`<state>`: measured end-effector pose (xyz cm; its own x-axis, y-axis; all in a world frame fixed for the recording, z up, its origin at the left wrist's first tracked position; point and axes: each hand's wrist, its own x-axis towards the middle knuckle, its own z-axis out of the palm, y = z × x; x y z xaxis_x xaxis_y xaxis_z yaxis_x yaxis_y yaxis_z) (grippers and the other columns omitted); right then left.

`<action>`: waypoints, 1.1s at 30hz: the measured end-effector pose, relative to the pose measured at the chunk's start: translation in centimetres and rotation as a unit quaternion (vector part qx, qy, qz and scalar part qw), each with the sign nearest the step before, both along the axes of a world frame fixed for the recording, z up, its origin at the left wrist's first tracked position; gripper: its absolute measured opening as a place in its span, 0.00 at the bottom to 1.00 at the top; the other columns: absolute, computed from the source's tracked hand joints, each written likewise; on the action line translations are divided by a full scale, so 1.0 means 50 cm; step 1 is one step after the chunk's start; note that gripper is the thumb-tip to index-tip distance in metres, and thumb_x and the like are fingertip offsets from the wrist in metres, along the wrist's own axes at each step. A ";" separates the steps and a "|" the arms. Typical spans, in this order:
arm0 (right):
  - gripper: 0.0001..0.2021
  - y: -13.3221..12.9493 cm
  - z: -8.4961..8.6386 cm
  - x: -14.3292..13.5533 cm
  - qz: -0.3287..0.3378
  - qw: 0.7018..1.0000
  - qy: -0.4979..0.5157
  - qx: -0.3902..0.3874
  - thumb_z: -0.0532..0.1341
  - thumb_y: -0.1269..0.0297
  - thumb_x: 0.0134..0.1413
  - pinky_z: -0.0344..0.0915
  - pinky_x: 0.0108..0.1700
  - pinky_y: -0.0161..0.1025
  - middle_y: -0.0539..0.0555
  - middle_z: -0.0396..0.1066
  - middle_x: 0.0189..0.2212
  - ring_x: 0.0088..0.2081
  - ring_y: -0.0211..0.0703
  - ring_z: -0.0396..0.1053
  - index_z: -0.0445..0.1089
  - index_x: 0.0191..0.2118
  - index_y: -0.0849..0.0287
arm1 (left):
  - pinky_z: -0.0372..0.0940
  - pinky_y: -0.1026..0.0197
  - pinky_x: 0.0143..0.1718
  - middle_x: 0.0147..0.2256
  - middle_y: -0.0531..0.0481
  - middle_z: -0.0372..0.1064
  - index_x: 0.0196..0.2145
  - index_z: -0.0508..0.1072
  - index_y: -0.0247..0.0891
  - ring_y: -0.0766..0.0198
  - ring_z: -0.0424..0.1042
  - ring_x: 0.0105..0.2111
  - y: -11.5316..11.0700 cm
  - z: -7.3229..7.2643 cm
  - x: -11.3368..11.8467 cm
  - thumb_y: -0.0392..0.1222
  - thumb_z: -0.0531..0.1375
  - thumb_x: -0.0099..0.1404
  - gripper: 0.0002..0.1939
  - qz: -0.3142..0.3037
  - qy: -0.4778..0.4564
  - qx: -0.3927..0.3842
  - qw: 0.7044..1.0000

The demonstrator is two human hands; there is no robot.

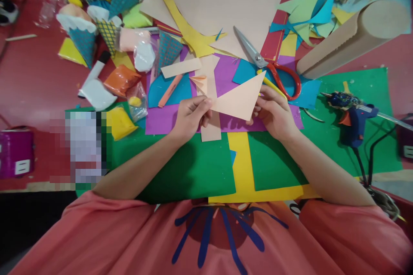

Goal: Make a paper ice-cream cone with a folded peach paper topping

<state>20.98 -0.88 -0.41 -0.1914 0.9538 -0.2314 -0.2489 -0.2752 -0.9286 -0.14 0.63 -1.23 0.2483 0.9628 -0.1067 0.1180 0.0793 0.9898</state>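
A peach paper triangle (pixel 240 99) is stretched between my two hands above the purple sheet (pixel 164 120). My left hand (pixel 195 114) pinches its narrow tip between thumb and fingers. At the wide end, my right hand (pixel 272 109) grips the edge, with some fingers behind the paper. Below the triangle lies a peach paper strip (pixel 211 131). A small folded peach fan (pixel 199 82) and an orange marker-like stick (pixel 170 91) lie just beyond my left hand. Red-handled scissors (pixel 256 56) rest partly open beyond my right hand, beside a yellow stick (pixel 274 86).
A blue glue gun (pixel 355 124) with its cord sits on the green sheet (pixel 380 86) at right. A rolled peach paper tube (pixel 335 47) stands behind it. Paper ice-cream cones (pixel 79 36) and bagged clay (pixel 121 79) crowd the left. Paper scraps (pixel 306 8) lie at back right.
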 end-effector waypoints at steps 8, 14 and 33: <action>0.16 0.000 -0.007 0.000 -0.002 1.000 0.004 0.007 0.64 0.53 0.49 0.66 0.22 0.34 0.43 0.65 0.20 0.21 0.35 0.66 0.68 0.43 0.50 | 0.46 0.71 0.09 0.09 0.58 0.58 0.17 0.65 0.37 0.77 0.54 0.08 -0.002 0.003 0.000 0.57 0.59 0.60 0.24 -0.008 -0.037 -0.015 0.999; 0.20 -0.002 -0.008 0.004 0.016 0.998 -0.046 0.050 0.66 0.47 0.46 0.70 0.30 0.35 0.48 0.75 0.34 0.34 0.40 0.74 0.71 0.44 0.48 | 0.51 0.71 0.12 0.11 0.57 0.60 0.18 0.64 0.37 0.76 0.57 0.10 -0.010 0.021 0.002 0.55 0.55 0.65 0.23 -0.086 0.060 -0.001 0.995; 0.14 -0.021 -0.008 -0.016 0.078 0.976 -0.183 0.087 0.64 0.55 0.52 0.72 0.35 0.41 0.51 0.71 0.29 0.32 0.41 0.71 0.66 0.39 0.58 | 0.68 0.68 0.34 0.43 0.48 0.72 0.51 0.64 0.39 0.69 0.73 0.37 -0.019 -0.014 0.009 0.41 0.58 0.63 0.19 -0.161 0.106 0.206 0.959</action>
